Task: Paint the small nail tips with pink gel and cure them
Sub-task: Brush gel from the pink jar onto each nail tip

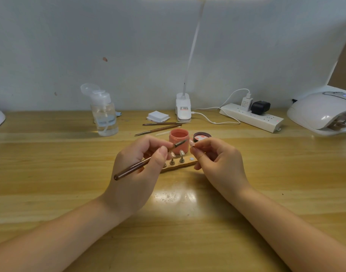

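Item: brush point(148, 160), gripped pen-fashion by left hand point(136, 171), bristles aimed at nail tip point(191, 143) pinched in right hand point(217, 160).
Method, as judged: steady both wrists on table point(50, 154); lay thin, even strokes.
Location: tip just beside bristles, above holder point(180, 165); open pink jar point(179, 141) behind; curing lamp point(321, 110) far right.

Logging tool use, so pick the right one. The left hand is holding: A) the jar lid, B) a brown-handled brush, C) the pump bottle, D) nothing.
B: the left hand grips a brown-handled brush, its tip pointing toward the open pink gel jar.
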{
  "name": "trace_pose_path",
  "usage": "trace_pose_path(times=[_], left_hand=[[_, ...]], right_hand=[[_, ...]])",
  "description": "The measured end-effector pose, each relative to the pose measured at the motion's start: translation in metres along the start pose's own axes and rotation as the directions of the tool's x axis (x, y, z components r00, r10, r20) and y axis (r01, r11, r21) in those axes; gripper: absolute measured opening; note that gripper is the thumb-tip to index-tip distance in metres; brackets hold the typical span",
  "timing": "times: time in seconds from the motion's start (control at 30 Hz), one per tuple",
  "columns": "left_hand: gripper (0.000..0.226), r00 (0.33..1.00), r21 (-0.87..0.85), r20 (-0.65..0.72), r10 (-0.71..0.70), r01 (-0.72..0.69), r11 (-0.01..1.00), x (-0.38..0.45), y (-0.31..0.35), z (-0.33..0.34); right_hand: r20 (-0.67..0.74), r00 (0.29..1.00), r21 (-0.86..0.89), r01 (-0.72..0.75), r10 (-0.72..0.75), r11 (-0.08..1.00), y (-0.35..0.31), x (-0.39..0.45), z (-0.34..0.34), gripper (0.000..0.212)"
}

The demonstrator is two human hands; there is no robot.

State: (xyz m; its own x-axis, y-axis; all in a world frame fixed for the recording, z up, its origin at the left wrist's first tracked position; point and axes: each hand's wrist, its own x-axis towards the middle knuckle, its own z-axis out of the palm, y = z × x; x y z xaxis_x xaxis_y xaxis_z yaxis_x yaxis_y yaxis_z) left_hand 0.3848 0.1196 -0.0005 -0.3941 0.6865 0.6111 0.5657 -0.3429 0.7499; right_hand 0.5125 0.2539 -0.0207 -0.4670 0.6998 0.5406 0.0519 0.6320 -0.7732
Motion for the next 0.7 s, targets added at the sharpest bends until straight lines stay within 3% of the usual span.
trace_pose_path(times=[0.57,0.7], left_hand=[[0.014,0.998,0.052,0.000,0.058,-0.058,0.997,-0.0016,0.0018,0.0015],[0.016,0.997,0.069,0.063,0.047,-0.051,0.996,-0.0024,0.0070,0.0029]], right_hand=[[0.005,1.000,-0.041,0.014,-0.013,0.999,0.0015,0.0002,-0.0002,0.004],[0.001,1.000,-0.043,0.012,-0.012,0.999,0.0017,0.0004,-0.0009,0.005]])
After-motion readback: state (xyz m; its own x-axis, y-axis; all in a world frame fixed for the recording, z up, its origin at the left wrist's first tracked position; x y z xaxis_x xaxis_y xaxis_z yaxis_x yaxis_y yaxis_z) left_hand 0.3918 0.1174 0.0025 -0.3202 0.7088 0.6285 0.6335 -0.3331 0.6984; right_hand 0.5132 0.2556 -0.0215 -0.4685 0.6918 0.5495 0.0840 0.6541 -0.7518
